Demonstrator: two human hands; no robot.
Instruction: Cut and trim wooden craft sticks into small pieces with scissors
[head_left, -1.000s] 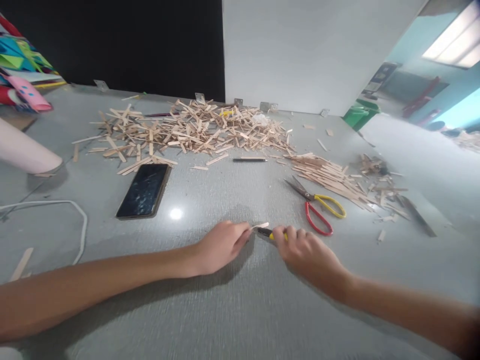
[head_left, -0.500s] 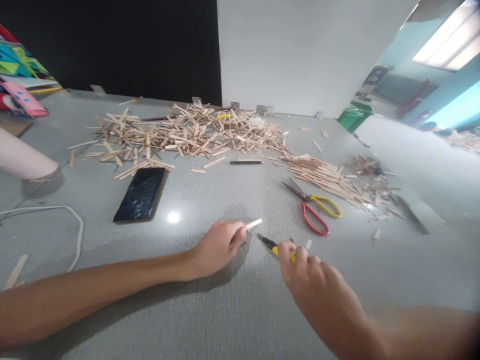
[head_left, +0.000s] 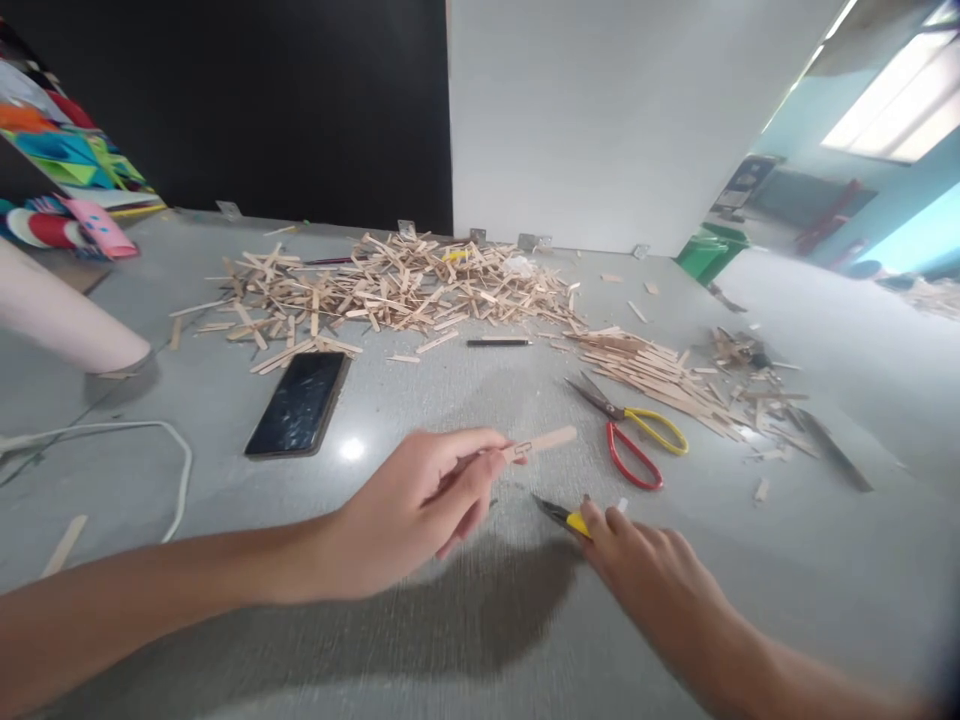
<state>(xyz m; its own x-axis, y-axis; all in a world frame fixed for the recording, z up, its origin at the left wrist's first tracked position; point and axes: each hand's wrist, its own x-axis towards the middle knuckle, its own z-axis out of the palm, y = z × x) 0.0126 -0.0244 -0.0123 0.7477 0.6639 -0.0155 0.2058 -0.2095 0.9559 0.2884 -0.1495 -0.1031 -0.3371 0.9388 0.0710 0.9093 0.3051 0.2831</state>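
My left hand (head_left: pixel 442 495) is raised a little above the grey table and pinches a wooden craft stick (head_left: pixel 551 440) between thumb and fingers. Near the fingertips the stick bears a small dark rectangular outline; whether it is drawn or cut I cannot tell. Low on the table, my right hand (head_left: pixel 645 560) is closed around the yellow handle of a utility knife (head_left: pixel 574 520). Its dark blade points up and left, apart from the stick. Scissors (head_left: pixel 619 412) with one red and one yellow handle lie spread just beyond my right hand.
A heap of craft sticks (head_left: pixel 405 290) lies along the upright panels. Right of it are a flatter stack of sticks (head_left: pixel 649 370), scraps and a metal blade (head_left: pixel 832 450). A phone (head_left: pixel 298 405), a black pencil (head_left: pixel 499 342) and a white cable (head_left: pixel 180 470) lie around.
My left hand has lifted and turned, so the stick now shows its flat face and more of its length. My right hand with the knife has shifted slightly right and down.
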